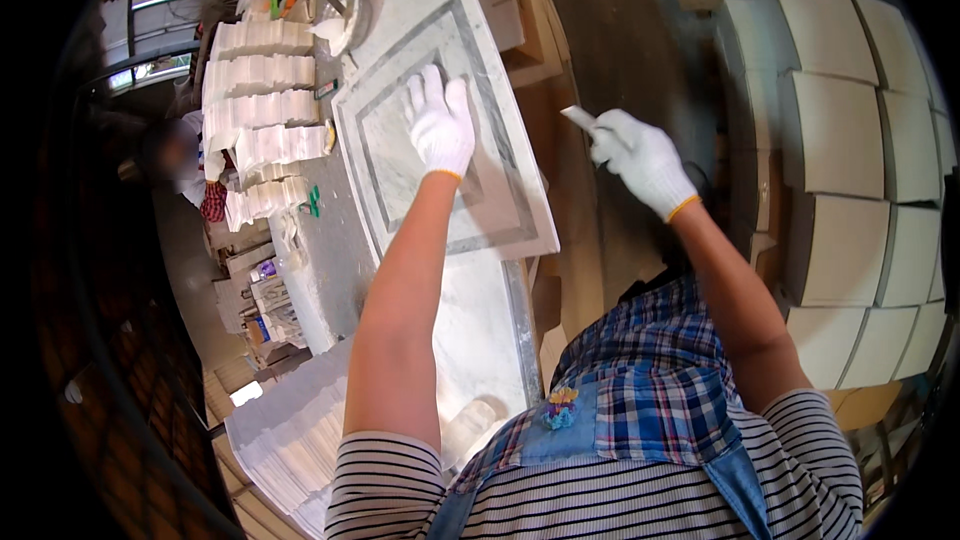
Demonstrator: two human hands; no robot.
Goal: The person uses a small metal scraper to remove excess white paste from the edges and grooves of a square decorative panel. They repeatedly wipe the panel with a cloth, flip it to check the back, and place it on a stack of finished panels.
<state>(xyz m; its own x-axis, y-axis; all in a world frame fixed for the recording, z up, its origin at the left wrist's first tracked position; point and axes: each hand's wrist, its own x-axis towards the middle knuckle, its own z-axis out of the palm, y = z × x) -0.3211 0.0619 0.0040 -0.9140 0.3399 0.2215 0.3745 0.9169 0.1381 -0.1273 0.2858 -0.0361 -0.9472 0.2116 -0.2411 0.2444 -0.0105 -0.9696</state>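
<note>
My left hand [440, 125], in a white knitted glove with a yellow cuff edge, lies on a pale sheet [385, 155] with grey nested rectangles. Its fingers are stretched out toward the far side, with the palm down. The sheet rests slantwise on the table [480, 325], its right corner jutting past the table's edge. Off to the right of that edge, my right hand [640, 155], gloved the same way, is closed around a flat whitish strip [578, 120]. One end of the strip sticks out to the left; I cannot tell its exact kind.
Past the sheet stands a clear bowl [350, 15] of white paste with a handled tool in it. Stacks of white folded paper [265, 75] line the left, where another person's checked sleeve [213, 202] shows. Large pale boxes [835, 130] are piled at right.
</note>
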